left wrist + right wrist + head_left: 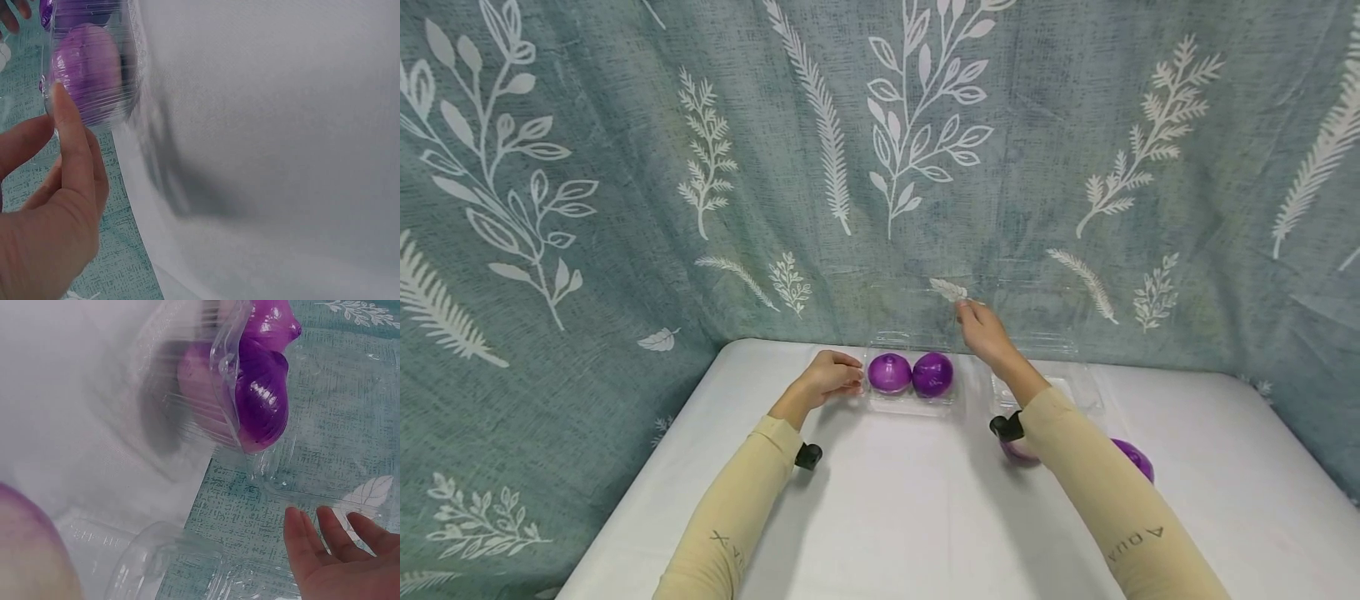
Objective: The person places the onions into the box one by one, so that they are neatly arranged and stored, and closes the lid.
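A clear plastic container (pixel 913 406) holds two purple onion-like items, one (pixel 889 373) on the left and a darker one (pixel 932 374) beside it. My left hand (pixel 831 377) pinches the container's left rim between thumb and finger; the left wrist view shows this hand (pixel 62 187) at the ribbed wall (pixel 103 115). The container's lid (pixel 337 419) stands raised behind, against the cloth. At the lid's right edge is my right hand (pixel 985 332), its extended fingers (pixel 331 531) near or touching that edge; the right thumb is hidden.
To the right lies a second clear container (pixel 1078 387) with its lid up and nothing visible inside. Two more purple items, one (pixel 1019 452) partly behind my right forearm and another (pixel 1135 460) beyond it, sit on the white table (pixel 880 517). Patterned cloth (pixel 850 167) hangs behind.
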Motion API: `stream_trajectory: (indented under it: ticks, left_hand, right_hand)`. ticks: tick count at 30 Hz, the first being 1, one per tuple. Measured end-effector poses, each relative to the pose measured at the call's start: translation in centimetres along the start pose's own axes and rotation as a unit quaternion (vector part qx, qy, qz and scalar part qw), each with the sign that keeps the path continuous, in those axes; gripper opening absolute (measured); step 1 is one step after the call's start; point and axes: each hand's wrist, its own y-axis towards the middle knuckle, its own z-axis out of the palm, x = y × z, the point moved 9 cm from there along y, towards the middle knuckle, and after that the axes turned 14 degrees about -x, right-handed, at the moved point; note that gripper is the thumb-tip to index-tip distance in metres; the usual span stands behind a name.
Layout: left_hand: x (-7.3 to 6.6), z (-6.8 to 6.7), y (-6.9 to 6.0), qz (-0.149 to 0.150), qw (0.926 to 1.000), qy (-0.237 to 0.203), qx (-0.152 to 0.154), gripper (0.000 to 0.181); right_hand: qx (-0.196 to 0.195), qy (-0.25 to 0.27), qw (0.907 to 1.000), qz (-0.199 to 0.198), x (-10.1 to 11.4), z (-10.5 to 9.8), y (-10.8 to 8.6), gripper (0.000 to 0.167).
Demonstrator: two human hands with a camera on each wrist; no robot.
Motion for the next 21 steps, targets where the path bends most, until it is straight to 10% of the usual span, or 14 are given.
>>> stream_trajectory:
  ticks: [21]
  left_hand:
    - [0.2, 0.0, 0.2, -0.002, 1.0000, 0.006, -0.006, 0.031]
  right_hand:
    - [-0.047, -0.001, 0.9988, 0.017, -0.1, -1.2, -2.9, 0.048]
